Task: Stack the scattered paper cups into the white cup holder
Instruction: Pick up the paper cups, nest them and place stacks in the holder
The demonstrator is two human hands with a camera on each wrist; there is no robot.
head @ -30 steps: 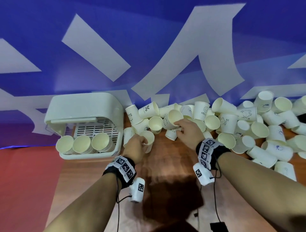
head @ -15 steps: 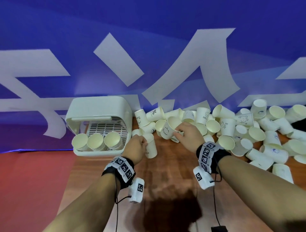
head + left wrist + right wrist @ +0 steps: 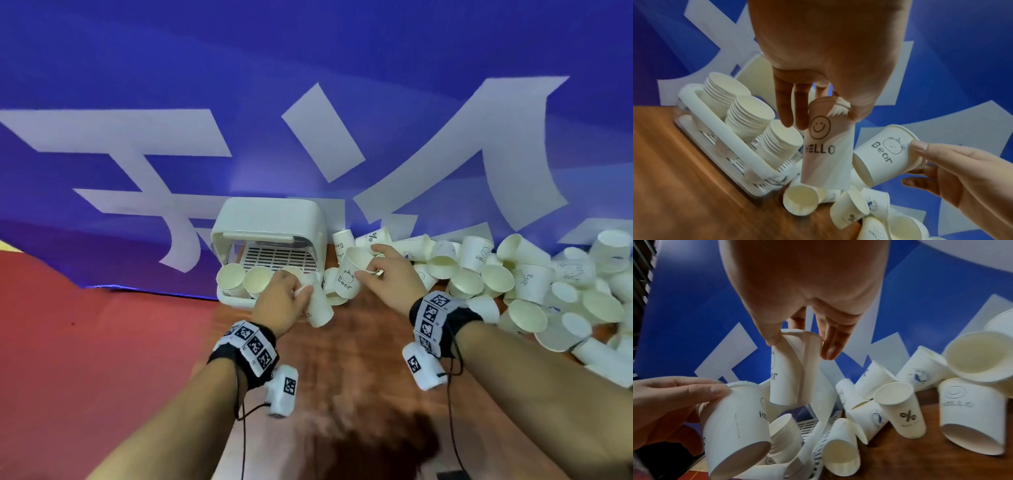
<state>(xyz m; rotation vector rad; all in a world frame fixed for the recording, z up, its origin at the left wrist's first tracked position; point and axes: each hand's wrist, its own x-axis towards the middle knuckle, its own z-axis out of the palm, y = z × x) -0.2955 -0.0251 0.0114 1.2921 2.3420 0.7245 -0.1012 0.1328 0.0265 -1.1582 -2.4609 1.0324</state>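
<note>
The white cup holder (image 3: 270,216) stands at the back of the wooden table, with three stacks of nested cups (image 3: 750,113) lying in it, mouths toward me. My left hand (image 3: 303,296) pinches the rim of a "HELLO" cup (image 3: 826,146) just in front of the holder's right-hand stack (image 3: 781,141). My right hand (image 3: 366,272) grips a "Bear" cup (image 3: 349,277) by its rim, right beside the HELLO cup (image 3: 735,426). The two held cups are close but apart. In the right wrist view, the Bear cup (image 3: 793,369) hangs bottom-down from my fingers.
A big pile of loose paper cups (image 3: 513,284) covers the table's right side and back. A few lie against the holder's right corner (image 3: 799,201). A blue banner (image 3: 342,85) rises behind. The wooden table (image 3: 342,370) ends at its left edge, with red floor (image 3: 102,342) beyond.
Both hands have moved left toward the holder with their cups. The right hand lifted the Bear cup out of the pile. The head view has turned left.
</note>
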